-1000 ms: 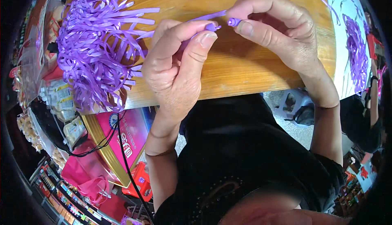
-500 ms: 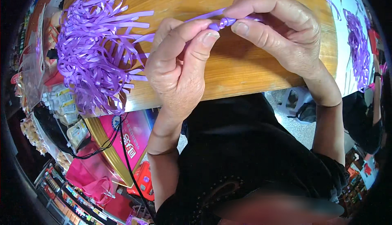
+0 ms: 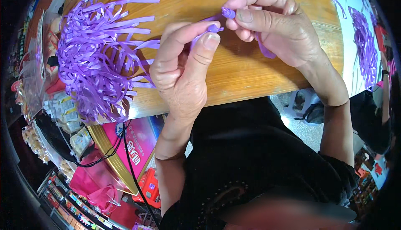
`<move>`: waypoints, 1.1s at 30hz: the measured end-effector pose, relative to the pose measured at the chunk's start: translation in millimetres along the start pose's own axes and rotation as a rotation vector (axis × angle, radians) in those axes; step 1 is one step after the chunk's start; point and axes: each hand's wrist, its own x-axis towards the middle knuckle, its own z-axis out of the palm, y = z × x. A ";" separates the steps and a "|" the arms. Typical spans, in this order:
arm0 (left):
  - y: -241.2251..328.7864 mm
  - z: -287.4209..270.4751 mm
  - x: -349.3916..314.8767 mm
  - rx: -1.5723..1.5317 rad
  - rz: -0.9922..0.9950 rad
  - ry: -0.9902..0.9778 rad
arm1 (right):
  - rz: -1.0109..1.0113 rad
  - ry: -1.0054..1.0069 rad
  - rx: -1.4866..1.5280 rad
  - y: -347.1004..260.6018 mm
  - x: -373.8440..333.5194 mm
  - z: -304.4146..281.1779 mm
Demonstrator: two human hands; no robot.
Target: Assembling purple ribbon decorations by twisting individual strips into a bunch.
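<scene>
- Left hand (image 3: 184, 71): grasping a small purple ribbon knot (image 3: 213, 29) between thumb and index finger; its end protrudes just past the 2 fingertips.
- Right hand (image 3: 288, 31): grasping a coiled purple ribbon piece (image 3: 228, 13) between thumb and index finger, tip directed to the left; a flat purple tail (image 3: 265, 49) hangs below the palm.
- Relation of the 2 held pieces: near each other above the wooden surface (image 3: 250, 77), the right piece slightly farther from the body. A narrow strip shows between them; its attachment cannot be told.
- Left part of the surface: a heaped pile of purple ribbon strips (image 3: 92, 54), many loose ends pointing toward the left hand.
- Right rim of the view: a second purple ribbon bundle (image 3: 364, 48) on a white sheet (image 3: 354, 86).
- Below the surface, left: a pink box with a gold border (image 3: 129, 144), crossed by a black cable (image 3: 133, 169); nearby, a pink bag (image 3: 94, 188) and a red container (image 3: 149, 190).
- Lower centre: the person's black garment (image 3: 259, 159).
</scene>
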 end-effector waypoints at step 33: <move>-5.0 9.2 7.1 -0.670 -0.296 0.062 | -0.814 -0.147 -0.721 -2.8 3.6 2.4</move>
